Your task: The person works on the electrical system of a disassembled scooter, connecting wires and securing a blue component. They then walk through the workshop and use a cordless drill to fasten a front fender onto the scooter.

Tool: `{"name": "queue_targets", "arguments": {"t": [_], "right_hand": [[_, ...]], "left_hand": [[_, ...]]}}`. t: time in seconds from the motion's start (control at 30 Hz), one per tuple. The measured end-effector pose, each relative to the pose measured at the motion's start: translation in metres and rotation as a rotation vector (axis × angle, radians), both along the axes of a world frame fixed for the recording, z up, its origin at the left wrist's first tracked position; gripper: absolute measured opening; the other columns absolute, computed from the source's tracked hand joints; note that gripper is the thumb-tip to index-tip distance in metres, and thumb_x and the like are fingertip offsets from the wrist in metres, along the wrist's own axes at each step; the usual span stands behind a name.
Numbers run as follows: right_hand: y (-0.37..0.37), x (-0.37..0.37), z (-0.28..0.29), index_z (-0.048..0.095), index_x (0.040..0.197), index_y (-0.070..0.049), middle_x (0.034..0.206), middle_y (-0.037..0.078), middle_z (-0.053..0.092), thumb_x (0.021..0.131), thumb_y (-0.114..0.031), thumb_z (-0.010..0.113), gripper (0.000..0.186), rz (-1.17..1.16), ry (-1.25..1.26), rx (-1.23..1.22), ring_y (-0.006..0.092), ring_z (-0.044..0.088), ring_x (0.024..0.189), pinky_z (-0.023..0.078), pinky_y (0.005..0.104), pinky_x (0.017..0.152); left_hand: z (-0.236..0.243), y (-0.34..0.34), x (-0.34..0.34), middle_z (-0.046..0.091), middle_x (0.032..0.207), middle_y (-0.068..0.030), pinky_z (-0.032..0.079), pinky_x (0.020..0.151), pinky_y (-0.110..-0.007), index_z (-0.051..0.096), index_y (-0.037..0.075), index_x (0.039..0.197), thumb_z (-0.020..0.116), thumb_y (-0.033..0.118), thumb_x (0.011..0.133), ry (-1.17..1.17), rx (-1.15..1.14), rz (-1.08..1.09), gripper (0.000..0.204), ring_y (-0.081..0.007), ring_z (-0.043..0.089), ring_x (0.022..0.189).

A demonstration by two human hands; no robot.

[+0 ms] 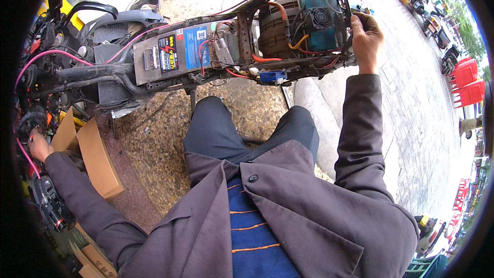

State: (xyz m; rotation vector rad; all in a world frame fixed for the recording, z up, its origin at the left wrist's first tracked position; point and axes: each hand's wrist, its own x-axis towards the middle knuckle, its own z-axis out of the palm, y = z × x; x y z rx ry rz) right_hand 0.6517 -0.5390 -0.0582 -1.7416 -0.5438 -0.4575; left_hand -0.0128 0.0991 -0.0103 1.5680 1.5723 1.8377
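A stripped scooter frame [242,36] runs across the top, holding a silver battery box [146,72] with printed labels and a teal housing with a fan [319,16] among orange and red cables. My right hand [366,41] grips the frame's rear end at the upper right, its fingers curled over the metal beside the teal housing. My left hand [42,145] is at the far left, low by the front assembly, fingers curled on a dark part that I cannot make out. A long pink wire [56,51] loops from that front assembly along the frame.
Cardboard pieces [100,159] lie below the front end. A blue connector [271,77] hangs under the frame. My knees are below it over speckled ground [154,128]. On the right, parked scooters [427,15] and red plastic chairs [463,80] line the paved walkway [406,139].
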Motion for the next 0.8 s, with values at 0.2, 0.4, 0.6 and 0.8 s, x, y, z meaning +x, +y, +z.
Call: {"name": "queue_targets", "arguments": {"t": [0.2, 0.4, 0.6, 0.8], "right_hand": [[0.001, -0.004, 0.003, 0.069, 0.096, 0.000, 0.084, 0.004, 0.068, 0.087, -0.008, 0.066, 0.012, -0.008, 0.010, 0.011, 0.0076, 0.060, 0.073, 0.047, 0.0212, 0.067], [0.002, -0.007, 0.006, 0.069, 0.096, -0.001, 0.082, 0.003, 0.067, 0.087, -0.007, 0.065, 0.012, -0.023, 0.006, -0.004, 0.0069, 0.058, 0.071, 0.046, 0.0202, 0.065], [0.002, -0.004, 0.002, 0.069, 0.096, -0.001, 0.081, 0.002, 0.067, 0.087, -0.008, 0.066, 0.011, -0.001, 0.004, 0.023, 0.0061, 0.057, 0.069, 0.044, 0.0193, 0.062], [-0.009, 0.011, -0.006, 0.069, 0.100, 0.000, 0.092, 0.006, 0.070, 0.088, -0.011, 0.066, 0.017, 0.005, -0.098, -0.038, 0.0125, 0.062, 0.084, 0.048, 0.0248, 0.078]], "left_hand": [[0.001, 0.002, 0.006, 0.066, 0.106, -0.0168, 0.049, 0.084, -0.034, 0.061, -0.009, 0.111, 0.066, 0.022, 0.078, -0.039, 0.082, 0.018, 0.045, -0.0238, 0.064, 0.093], [0.010, -0.005, 0.013, 0.065, 0.111, -0.0176, 0.049, 0.087, -0.034, 0.063, -0.007, 0.111, 0.065, 0.024, 0.078, -0.040, 0.075, -0.022, 0.045, -0.0248, 0.062, 0.098], [0.012, -0.013, 0.020, 0.065, 0.112, -0.0156, 0.049, 0.087, -0.033, 0.063, -0.008, 0.110, 0.063, 0.022, 0.080, -0.069, 0.042, -0.045, 0.042, -0.0243, 0.063, 0.096], [0.008, -0.004, 0.007, 0.067, 0.104, -0.0151, 0.054, 0.074, -0.039, 0.064, 0.000, 0.110, 0.064, 0.022, 0.084, 0.430, 0.305, -0.044, 0.034, -0.0247, 0.066, 0.089]]}}
